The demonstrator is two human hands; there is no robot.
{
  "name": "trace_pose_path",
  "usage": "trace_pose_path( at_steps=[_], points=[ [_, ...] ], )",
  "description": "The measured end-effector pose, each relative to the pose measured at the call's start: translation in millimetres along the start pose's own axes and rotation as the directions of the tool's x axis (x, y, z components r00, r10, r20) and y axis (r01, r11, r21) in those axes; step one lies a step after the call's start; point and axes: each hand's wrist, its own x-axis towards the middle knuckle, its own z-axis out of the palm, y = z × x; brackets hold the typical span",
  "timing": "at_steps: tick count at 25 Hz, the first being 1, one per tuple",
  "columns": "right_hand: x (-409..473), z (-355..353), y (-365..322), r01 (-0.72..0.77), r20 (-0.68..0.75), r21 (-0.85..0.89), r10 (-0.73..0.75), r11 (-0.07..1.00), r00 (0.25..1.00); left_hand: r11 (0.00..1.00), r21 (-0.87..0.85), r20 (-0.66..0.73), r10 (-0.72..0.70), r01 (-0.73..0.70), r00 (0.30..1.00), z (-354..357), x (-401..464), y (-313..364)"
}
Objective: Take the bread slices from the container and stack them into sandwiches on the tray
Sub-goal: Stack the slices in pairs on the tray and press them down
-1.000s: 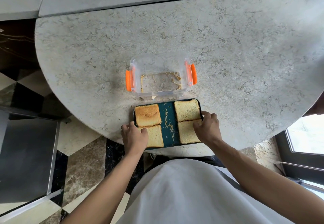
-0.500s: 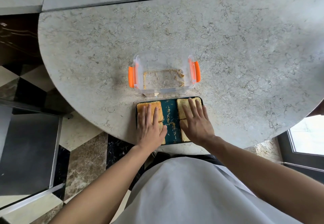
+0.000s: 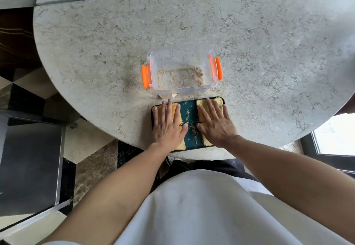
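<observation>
I see a round marble table carrying a clear container with orange clips, holding only crumbs, and just in front of it a dark green tray at the near edge. My left hand and right hand lie flat, fingers spread, gripping nothing. Each presses on the bread slices lined along its side of the tray.
</observation>
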Motion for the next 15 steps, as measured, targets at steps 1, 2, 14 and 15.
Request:
trace_pose_path(
  at_steps=[1,2,14,15],
  points=[
    [0,1,-1,-0.012,0.006,0.003,0.012,1.0,1.0,1.0,0.004,0.015,0.004,-0.004,1.0,0,1,-3],
    [0,1,-2,-0.024,0.011,0.01,0.024,1.0,1.0,1.0,0.004,0.03,0.006,-0.006,1.0,1,3,-6],
    [-11,-21,12,0.008,0.017,0.068,-0.01,0.998,1.0,0.984,-0.071,0.145,-0.151,0.163,0.978,-17,-30,7],
    [-12,-21,13,0.019,0.025,0.078,-0.021,0.997,0.999,0.985,-0.058,0.148,-0.155,0.165,0.977,-19,-31,9]
  ],
)
